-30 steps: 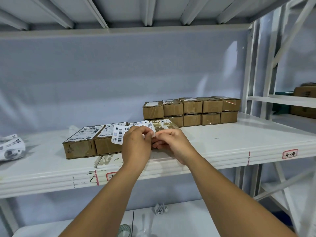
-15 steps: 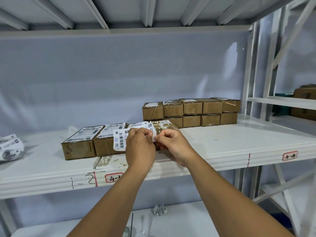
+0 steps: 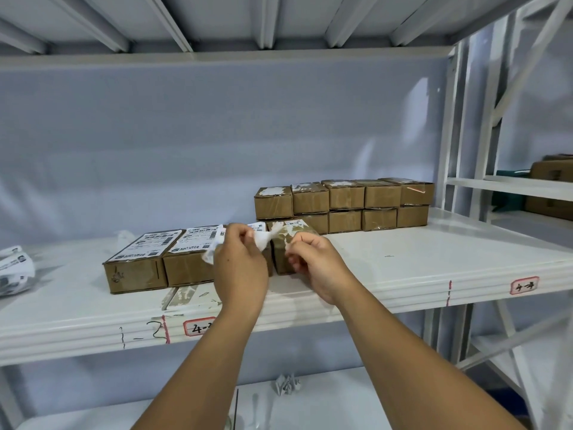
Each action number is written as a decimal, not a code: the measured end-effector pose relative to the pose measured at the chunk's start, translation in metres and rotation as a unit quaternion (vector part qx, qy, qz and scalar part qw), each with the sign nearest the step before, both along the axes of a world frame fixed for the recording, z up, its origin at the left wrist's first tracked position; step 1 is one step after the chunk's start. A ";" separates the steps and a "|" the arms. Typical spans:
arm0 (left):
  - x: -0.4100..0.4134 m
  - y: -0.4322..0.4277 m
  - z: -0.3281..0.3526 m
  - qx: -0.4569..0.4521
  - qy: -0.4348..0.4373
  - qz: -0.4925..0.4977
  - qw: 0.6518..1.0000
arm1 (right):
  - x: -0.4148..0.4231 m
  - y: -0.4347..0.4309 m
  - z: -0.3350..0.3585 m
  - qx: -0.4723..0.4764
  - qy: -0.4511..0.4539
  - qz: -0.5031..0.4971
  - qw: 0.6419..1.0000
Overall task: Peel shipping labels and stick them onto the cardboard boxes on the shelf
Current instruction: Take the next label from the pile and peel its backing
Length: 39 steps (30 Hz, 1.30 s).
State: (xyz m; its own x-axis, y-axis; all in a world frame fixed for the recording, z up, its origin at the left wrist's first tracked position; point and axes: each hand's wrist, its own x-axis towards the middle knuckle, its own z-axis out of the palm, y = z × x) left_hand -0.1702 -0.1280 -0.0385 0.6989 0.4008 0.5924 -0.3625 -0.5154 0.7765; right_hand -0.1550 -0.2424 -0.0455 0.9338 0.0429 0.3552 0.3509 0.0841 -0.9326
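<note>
My left hand [image 3: 240, 265] pinches a white shipping label sheet [image 3: 214, 248] above the shelf [image 3: 403, 268]. A white strip of the sheet [image 3: 263, 238] stretches from my left fingers toward my right hand [image 3: 316, 263], which pinches its far corner. Both hands hover in front of a row of brown cardboard boxes. The two left boxes [image 3: 139, 262] [image 3: 192, 259] carry printed labels on top. The box [image 3: 290, 243] behind my right hand has a torn, patchy top with a small barcode scrap.
A two-high stack of several brown boxes [image 3: 344, 203] stands at the back right of the shelf. A crumpled heap of label paper [image 3: 14, 270] lies at the far left. Backing scraps [image 3: 183, 297] lie near the front edge. Crumpled paper [image 3: 286, 383] sits on the lower shelf.
My hands have drawn apart. The right hand moved right and pulled a white strip away from the sheet, which now looks bent and folded in my left hand.
</note>
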 end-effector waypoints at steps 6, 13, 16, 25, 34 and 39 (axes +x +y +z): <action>-0.007 0.003 -0.004 0.173 -0.069 -0.011 0.982 | -0.001 0.005 -0.001 -0.052 -0.014 0.023 0.998; -0.006 0.003 -0.003 0.154 -0.054 -0.034 0.986 | -0.001 0.002 -0.002 -0.020 -0.020 0.026 0.999; -0.009 0.001 -0.004 0.085 -0.031 -0.069 0.994 | -0.003 0.001 -0.002 -0.017 -0.028 0.006 0.999; 0.000 0.010 -0.002 -0.053 0.096 -0.251 0.962 | 0.003 0.000 -0.005 0.015 -0.038 0.025 0.999; -0.001 0.012 0.003 -0.240 0.143 -0.305 0.911 | 0.004 0.000 -0.004 -0.008 -0.025 0.057 0.998; 0.003 0.010 -0.004 -0.198 0.096 -0.252 0.942 | 0.002 -0.001 -0.003 -0.023 0.000 0.084 0.996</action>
State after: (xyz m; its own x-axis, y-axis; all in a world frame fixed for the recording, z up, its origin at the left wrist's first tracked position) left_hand -0.1673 -0.1180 -0.0423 0.9389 0.1516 0.3090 -0.3166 0.0287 0.9481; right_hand -0.1529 -0.2438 -0.0482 0.9120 0.2151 0.3493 0.3352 0.1000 -0.9368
